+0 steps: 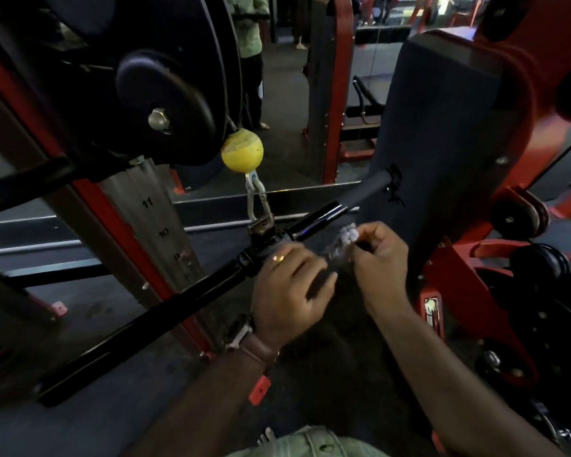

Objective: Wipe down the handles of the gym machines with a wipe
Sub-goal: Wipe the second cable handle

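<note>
A long black cable bar [165,311] hangs slanted from lower left to upper right, clipped by a carabiner [259,206] under a yellow ball stopper [242,152]. Its right end has a grey grip [373,186]. My left hand [290,291], with a ring and a brown-strapped watch, sits just below the bar's centre with fingers curled; it looks to hold the lower end of a crumpled white wipe [343,240], though blur hides the contact. My right hand [376,258] pinches the wipe's upper end, just below the bar's shiny right section.
A weight stack [159,232] with numbers on it stands behind the bar, under a large black pulley [165,84]. A dark padded seat back [442,143] and red machine frame [495,291] rise to the right. A mirror ahead reflects a standing person [251,44].
</note>
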`<state>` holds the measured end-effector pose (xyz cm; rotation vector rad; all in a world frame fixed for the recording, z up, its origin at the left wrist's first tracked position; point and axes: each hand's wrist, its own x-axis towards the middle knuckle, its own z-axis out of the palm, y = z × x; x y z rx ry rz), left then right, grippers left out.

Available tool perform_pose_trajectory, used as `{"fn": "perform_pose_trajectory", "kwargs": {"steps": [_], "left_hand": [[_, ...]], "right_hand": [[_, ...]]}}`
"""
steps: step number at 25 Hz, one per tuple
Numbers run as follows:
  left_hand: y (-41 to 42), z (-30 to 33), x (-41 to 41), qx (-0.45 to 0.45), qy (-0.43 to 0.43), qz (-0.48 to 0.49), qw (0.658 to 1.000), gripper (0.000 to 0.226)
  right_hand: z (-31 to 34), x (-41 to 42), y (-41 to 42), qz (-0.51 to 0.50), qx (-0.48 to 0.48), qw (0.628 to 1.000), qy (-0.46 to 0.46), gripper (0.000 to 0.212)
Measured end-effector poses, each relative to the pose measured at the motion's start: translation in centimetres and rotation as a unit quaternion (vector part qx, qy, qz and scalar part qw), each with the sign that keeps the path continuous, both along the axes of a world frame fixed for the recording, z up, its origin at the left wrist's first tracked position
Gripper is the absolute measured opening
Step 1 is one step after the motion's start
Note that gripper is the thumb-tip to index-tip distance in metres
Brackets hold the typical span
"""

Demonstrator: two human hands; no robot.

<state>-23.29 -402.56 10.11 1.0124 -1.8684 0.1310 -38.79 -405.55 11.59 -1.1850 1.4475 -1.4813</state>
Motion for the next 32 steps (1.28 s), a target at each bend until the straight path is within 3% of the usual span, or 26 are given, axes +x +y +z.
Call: {"fn": "perform_pose_trajectory", "kwargs": {"steps": [2,4,6,8,13,16,17,18,20,24,26,29,30,32], "left_hand": [[-2.6,1.7,-0.7,-0.040,-0.197,0.116,0.973,0.032],[-3.8,2.3,-1.9,0.017,-0.321,0.230,0.919,0.049],[-3.8,2.3,-2.5,0.093,-0.398,0.302,0.861,0.056],[-4.0,2.6,-2.0,0.120,-0.425,0.320,0.838,0.056],[-4.3,2.5,-0.8,0.041,-0.409,0.272,0.870,0.043],[-4.3,2.6,-0.7,0.032,-0.368,0.228,0.901,0.037],[-4.4,2.6,-0.6,0.022,-0.354,0.215,0.910,0.037],[-4.4,2.6,-0.5,0.008,-0.342,0.207,0.917,0.038],[-4.5,2.3,-0.3,-0.018,-0.327,0.202,0.923,0.039],[-4.7,1.4,-0.4,-0.028,-0.308,0.191,0.932,0.036],[-4.6,1.4,-0.8,-0.023,-0.293,0.195,0.936,0.045],[-4.6,1.5,-0.8,-0.027,-0.283,0.213,0.935,0.057],[-4.6,1.4,-0.8,-0.021,-0.280,0.204,0.938,0.054],[-4.7,1.3,-0.8,0.000,-0.274,0.206,0.939,0.048]], "right_hand": [[0.9,-0.2,-0.9,-0.012,-0.019,0.999,0.023,0.018],[1.3,-0.3,-1.4,-0.034,-0.041,0.998,0.039,0.021],[1.4,-0.3,-1.6,-0.033,-0.056,0.997,0.047,0.022],[1.2,0.4,-2.1,-0.012,-0.083,0.991,0.106,0.023],[0.4,2.9,-3.4,0.052,-0.158,0.943,0.289,0.031],[1.4,1.8,-4.8,0.001,-0.141,0.935,0.324,0.019],[1.9,1.8,-5.1,0.032,-0.129,0.936,0.326,0.016],[2.5,2.2,-5.2,0.096,-0.137,0.921,0.350,0.017],[3.6,2.4,-5.8,0.185,-0.172,0.834,0.491,0.019],[7.6,-0.2,-9.8,0.159,-0.021,0.788,0.594,0.018],[8.9,0.8,-10.5,0.245,0.030,0.756,0.606,0.011],[9.6,3.1,-9.8,0.367,0.054,0.728,0.577,0.016],[9.5,2.8,-10.1,0.342,0.055,0.726,0.594,0.012],[8.9,1.6,-10.5,0.234,0.065,0.766,0.595,0.007]]}}
